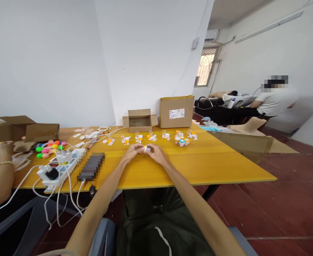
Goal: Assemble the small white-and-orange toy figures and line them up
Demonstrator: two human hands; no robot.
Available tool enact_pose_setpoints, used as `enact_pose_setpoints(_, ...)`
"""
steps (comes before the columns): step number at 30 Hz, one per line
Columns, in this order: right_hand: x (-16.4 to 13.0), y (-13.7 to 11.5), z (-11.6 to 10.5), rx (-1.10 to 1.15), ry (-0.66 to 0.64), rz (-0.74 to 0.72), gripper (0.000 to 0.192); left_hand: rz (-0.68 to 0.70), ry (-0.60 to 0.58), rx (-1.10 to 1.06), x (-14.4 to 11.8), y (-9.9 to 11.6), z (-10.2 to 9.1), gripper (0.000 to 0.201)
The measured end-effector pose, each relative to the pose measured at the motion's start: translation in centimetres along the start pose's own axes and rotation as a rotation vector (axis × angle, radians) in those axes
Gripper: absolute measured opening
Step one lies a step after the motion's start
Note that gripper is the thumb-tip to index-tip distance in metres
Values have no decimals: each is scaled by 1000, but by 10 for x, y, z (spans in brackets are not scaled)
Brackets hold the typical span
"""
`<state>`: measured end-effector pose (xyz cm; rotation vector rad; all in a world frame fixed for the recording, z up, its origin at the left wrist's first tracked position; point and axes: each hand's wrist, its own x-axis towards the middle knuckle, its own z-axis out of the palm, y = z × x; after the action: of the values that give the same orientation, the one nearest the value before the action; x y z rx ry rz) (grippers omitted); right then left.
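My left hand and my right hand meet over the middle of the yellow table. Together they pinch one small white and orange toy piece between the fingertips. Just beyond my hands runs a row of several small white and orange toy figures. A small cluster with a teal piece sits at the right end of that row.
Two cardboard boxes stand at the table's far edge. A white power strip with cables and a dark device lie left. Coloured capsules and another person's hand are far left. A seated person works at the back right.
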<state>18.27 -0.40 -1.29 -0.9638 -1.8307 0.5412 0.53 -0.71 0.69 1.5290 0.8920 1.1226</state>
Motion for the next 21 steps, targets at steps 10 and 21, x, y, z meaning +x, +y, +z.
enact_pose_setpoints(10, -3, -11, -2, -178, -55, 25, 19, -31, -15, -69, 1, -4, -2, 39)
enact_pose_setpoints(21, -2, -7, -7, -348, 63, -30, 23, -21, 15, -112, 4, -6, 0, 48)
